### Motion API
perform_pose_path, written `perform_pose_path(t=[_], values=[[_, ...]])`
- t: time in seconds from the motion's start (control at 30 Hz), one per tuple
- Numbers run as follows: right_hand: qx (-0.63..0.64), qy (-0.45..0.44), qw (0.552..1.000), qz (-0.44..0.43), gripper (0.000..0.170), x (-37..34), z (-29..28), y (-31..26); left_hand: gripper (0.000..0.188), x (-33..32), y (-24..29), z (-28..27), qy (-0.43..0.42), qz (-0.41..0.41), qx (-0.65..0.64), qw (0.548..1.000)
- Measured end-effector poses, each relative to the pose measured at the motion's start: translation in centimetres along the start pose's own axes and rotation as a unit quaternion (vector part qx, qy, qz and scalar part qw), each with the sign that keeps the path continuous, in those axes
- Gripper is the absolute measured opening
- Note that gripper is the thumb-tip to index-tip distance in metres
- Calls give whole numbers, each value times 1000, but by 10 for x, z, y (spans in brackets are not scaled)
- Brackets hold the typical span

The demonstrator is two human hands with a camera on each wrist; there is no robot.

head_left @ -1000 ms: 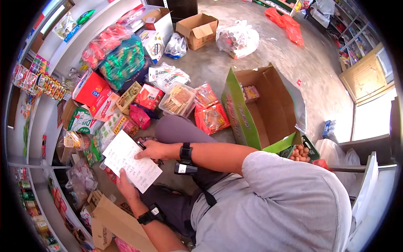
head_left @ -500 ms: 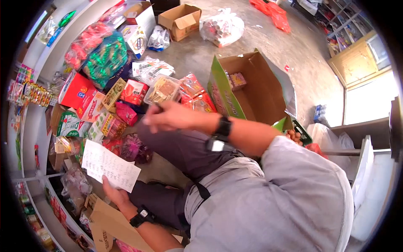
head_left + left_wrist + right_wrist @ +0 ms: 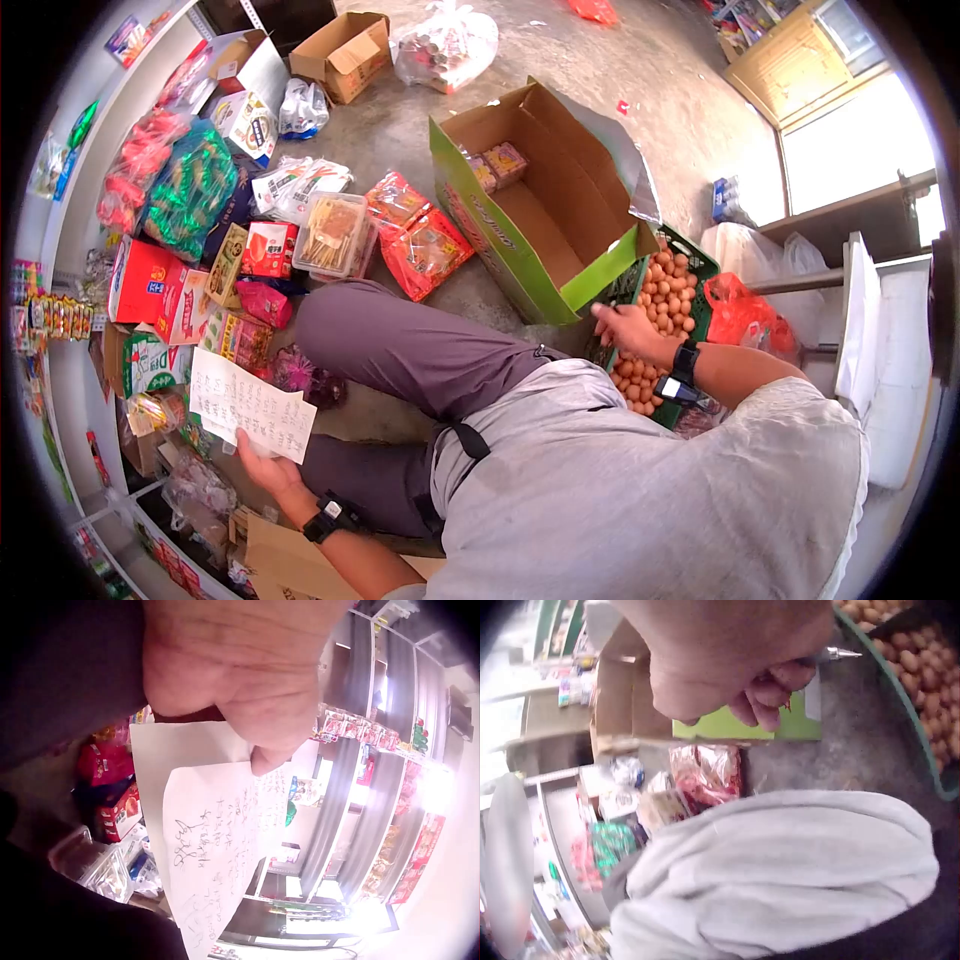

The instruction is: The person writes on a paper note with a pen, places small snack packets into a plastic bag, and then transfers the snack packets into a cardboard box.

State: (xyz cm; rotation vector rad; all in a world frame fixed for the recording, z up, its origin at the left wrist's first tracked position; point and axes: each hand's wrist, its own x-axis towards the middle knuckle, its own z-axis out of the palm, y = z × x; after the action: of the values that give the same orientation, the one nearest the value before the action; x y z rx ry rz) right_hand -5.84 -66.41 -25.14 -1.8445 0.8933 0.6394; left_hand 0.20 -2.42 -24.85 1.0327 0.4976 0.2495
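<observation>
Handwritten paper sheets are pinched in my left hand, the thumb lying on top of them in the left wrist view. Two sheets overlap there, covered in dark pen writing. My right hand is over the near part of a green crate of brown eggs. Its fingers are curled round a pen, whose silver tip sticks out in the right wrist view. Close to those fingers stands a large open green carton with small pink packs inside.
Snack packets, a clear tub and a red box crowd the floor ahead. Shelves run along the left side. A red plastic bag lies right of the crate, and a brown carton sits at the back.
My right hand has gone from the paper across to the right, over the egg crate, with the pen. The left hand still holds the paper. The head view has turned to the right.
</observation>
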Motion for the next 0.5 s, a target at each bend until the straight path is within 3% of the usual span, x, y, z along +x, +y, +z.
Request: perform_pose_path(t=[0.03,0.1,0.2,0.27,0.33,0.4,0.47,0.5], values=[[73,49,996,-6,48,4,-3,6,61,2,-1,1,10,-7,6,1000],[90,85,989,-78,41,17,-10,9,61,8,-4,3,32,-16,15,999],[-41,143,951,-271,32,36,-22,-40,62,13,-7,2,31,-17,12,999],[17,105,945,-310,29,23,-22,-106,62,10,-6,7,22,3,19,1000],[191,-26,946,-259,30,6,-15,-170,61,0,-2,20,9,7,-9,1000],[265,-87,910,-308,30,-8,19,-222,59,-22,4,42,-13,-8,-65,998],[145,-164,893,-393,41,-38,58,-267,56,-47,-5,60,-72,-20,-133,988],[91,-193,821,-530,43,-31,92,-272,55,-54,-6,63,-100,-26,-166,981]])
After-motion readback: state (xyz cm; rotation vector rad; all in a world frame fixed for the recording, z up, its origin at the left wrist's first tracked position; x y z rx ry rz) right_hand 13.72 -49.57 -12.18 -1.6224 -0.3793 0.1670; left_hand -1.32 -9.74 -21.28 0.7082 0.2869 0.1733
